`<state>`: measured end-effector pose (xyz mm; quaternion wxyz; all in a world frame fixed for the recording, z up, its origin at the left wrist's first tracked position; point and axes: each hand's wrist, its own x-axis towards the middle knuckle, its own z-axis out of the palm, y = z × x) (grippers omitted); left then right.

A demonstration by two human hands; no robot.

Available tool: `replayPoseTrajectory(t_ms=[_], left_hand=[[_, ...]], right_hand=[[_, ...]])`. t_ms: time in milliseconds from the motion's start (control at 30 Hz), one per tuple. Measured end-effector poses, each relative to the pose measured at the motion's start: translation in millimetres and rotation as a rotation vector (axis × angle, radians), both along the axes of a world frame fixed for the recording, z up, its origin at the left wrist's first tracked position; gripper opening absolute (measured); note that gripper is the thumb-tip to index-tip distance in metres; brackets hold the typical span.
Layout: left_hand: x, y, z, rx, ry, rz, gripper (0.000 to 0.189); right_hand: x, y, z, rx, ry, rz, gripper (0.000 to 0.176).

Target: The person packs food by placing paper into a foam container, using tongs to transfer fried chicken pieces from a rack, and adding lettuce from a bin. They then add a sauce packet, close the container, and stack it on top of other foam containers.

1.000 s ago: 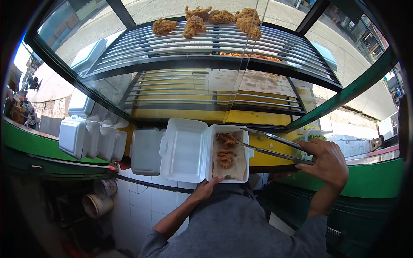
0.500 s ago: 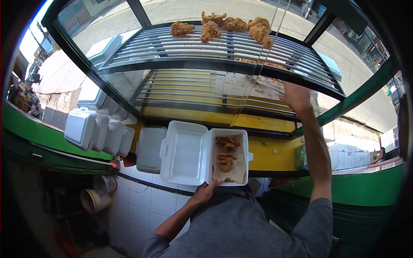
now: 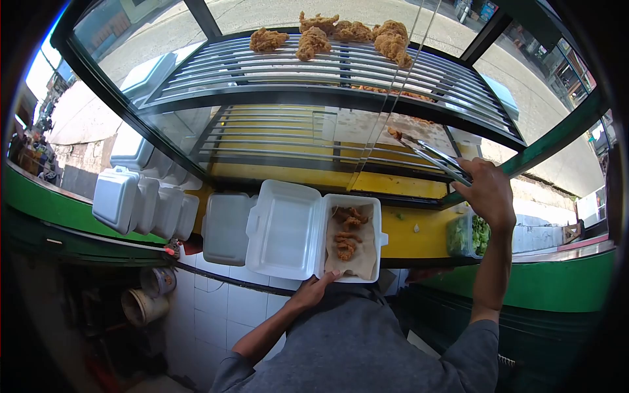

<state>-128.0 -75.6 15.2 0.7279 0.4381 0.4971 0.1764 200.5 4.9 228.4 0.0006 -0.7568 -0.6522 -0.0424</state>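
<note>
My left hand [image 3: 316, 288] grips the near edge of an open white foam takeout box [image 3: 285, 229], its thumb over the rim. Brown paper [image 3: 360, 262] lines the box's right half, and several small fried pieces [image 3: 346, 245] lie on it. My right hand [image 3: 487, 188] is closed around metal tongs [image 3: 438, 159], which point up and left in front of the display case. Between the tongs' tips is a small fried piece [image 3: 395, 133]. Behind it, a paper-lined tray with more fried food [image 3: 419, 120] shows partly through the rack.
Fried chicken pieces [image 3: 314, 43] sit on the upper rack [image 3: 275, 80]. Stacked foam boxes [image 3: 118, 200] stand at left, beside a closed grey-looking box [image 3: 226, 229]. A clear tub of lettuce [image 3: 468, 234] is at right. The case's dark frame [image 3: 341, 96] runs across above my hands.
My right hand has drawn back out of the case, down and to the right, bringing the tongs with a fried piece into view. My left hand stays on the foam box.
</note>
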Motion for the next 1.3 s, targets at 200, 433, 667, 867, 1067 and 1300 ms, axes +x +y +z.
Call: replayPoseTrajectory(t_ms=[200, 433, 667, 867, 1067, 1300], left_hand=[[2, 5, -4, -0.049, -0.016, -0.008, 0.046], [2, 1, -7, -0.034, -0.07, 0.042, 0.04], [-6, -5, -15, -0.063, -0.052, 0.077, 0.05], [-10, -10, -6, -0.071, -0.011, 0.061, 0.05], [-12, -12, 0, -0.062, 0.016, 0.089, 0.049], [-11, -5, -2, -0.083, -0.011, 0.03, 0.05]], right_hand=[[-13, -71, 35, -0.168, 0.263, 0.029, 0.045], [-21, -82, 40, -0.233, 0.336, 0.145, 0.05], [-27, -36, 26, -0.002, 0.098, -0.028, 0.045], [3, 88, -56, -0.077, -0.189, -0.127, 0.04], [11, 99, -63, -0.093, -0.123, -0.187, 0.031], [-12, -11, 12, -0.061, 0.115, -0.168, 0.043]])
